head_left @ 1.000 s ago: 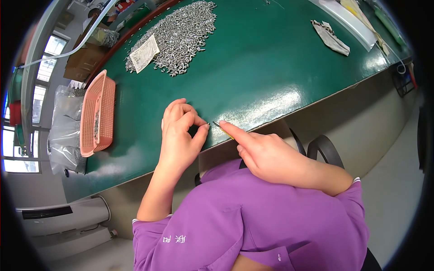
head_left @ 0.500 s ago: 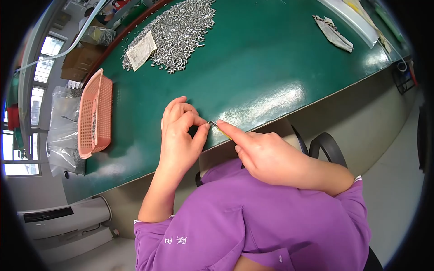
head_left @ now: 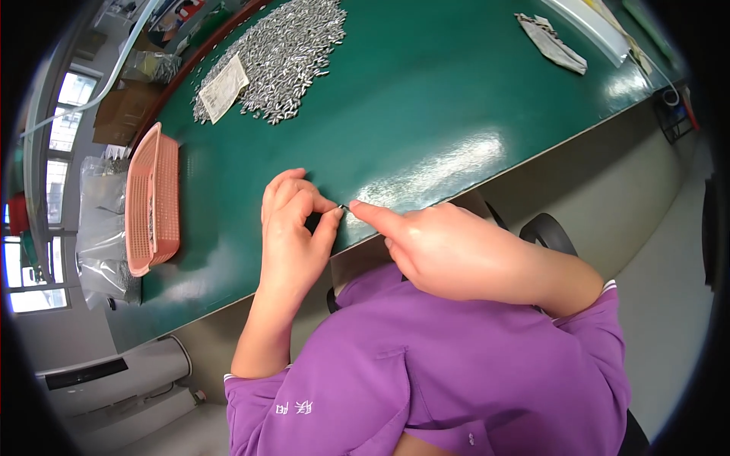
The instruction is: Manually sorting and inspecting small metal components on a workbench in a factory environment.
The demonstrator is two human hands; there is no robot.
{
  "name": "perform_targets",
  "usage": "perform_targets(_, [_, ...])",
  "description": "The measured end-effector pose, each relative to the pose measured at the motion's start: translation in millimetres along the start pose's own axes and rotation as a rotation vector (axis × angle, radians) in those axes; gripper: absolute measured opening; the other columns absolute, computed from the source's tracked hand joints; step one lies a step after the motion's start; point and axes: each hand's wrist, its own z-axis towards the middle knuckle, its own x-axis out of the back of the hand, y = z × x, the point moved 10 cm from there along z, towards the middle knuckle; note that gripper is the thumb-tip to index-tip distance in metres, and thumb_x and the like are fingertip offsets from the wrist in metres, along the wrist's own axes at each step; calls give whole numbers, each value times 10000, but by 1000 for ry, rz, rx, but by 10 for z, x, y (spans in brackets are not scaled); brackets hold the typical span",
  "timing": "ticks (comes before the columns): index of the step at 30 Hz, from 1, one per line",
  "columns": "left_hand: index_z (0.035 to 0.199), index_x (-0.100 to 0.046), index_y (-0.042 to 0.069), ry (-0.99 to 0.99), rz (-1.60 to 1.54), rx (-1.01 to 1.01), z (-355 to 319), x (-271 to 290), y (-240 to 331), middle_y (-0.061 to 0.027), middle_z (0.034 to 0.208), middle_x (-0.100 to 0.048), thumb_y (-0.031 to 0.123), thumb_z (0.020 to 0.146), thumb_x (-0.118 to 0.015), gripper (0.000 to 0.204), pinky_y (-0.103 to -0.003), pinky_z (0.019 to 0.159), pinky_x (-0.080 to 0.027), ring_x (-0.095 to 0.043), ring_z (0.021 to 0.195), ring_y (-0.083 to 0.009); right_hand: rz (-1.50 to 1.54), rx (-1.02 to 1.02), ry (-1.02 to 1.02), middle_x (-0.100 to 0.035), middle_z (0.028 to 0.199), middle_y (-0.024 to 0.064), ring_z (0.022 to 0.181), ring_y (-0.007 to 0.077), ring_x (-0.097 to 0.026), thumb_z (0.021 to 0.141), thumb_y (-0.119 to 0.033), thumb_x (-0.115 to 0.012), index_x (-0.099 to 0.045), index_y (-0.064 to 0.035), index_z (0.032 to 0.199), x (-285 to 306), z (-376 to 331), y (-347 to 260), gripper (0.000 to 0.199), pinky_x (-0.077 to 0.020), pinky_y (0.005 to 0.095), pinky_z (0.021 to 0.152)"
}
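Since the earlier frames almost nothing has shifted: both hands sit at the same spot on the near edge, and the heap of parts has only slid a little in the picture as the head turned.

Head view: the left hand (head_left: 293, 232) is curled, its thumb and forefinger pinched on a tiny dark metal pin (head_left: 344, 207), so its grip is closed on that piece. The right hand (head_left: 449, 247) meets it from the other side, forefinger tip touching the same pin; whether its grip truly clamps the pin or only presses against it cannot be told. The pin sits between the two fingertips, just above the near edge of the glossy green desk (head_left: 426, 99). Far beyond the left grip lies a wide heap of small silvery metal parts (head_left: 285, 53) with a white paper slip (head_left: 223, 89) on its edge. Out to the left of that grip stands a salmon-pink plastic mesh basket (head_left: 154, 199). Well beyond the right grip lies a crumpled grey-white cloth (head_left: 553, 43).
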Motion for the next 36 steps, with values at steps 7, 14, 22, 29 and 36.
perform_targets(7, [789, -538, 31, 31, -21, -65, -76, 82, 31, -76, 822, -551, -31, 698, -632, 145, -402, 889, -406, -526, 989, -310, -35, 57, 493, -603, 778, 200, 651, 364, -602, 822, -113, -516, -384, -56, 1274, 475, -185, 64, 475, -500, 446, 588])
perform_targets(14, [813, -507, 9, 232, -358, 224, -54, 294, -416, -79, 866, -587, -27, 806, -562, 66, -285, 823, -446, -591, 926, -179, -584, -112, 962, -577, 895, 141, 812, 334, -576, 744, -48, -570, -525, -86, 1126, 1516, -318, 1018, 386, -492, 418, 705])
perform_targets(22, [938, -580, 29, 254, -265, 319, -4, 334, -716, -24, 876, -589, 26, 819, -563, 120, -250, 784, -435, -544, 824, -102, -554, -102, 1014, -561, 1030, 113, 980, 300, -526, 760, -91, -592, -591, -66, 1080, 1588, -323, 1285, 321, -445, 396, 865])
perform_targets(29, [899, -560, 22, 400, -208, 255, -40, 341, -734, -34, 870, -589, 40, 810, -579, 93, -272, 820, -435, -558, 856, -137, -531, -126, 1017, -571, 998, 134, 947, 320, -537, 750, -113, -606, -607, -51, 1031, 1625, -365, 1265, 288, -453, 403, 843])
perform_targets(36, [871, -555, 16, 458, -201, 186, -41, 373, -709, -77, 833, -581, 20, 781, -594, 99, -293, 766, -452, -571, 814, -185, -490, -137, 1002, -571, 1016, 137, 953, 329, -538, 747, -115, -619, -600, -54, 1031, 1614, -385, 1255, 292, -449, 413, 847])
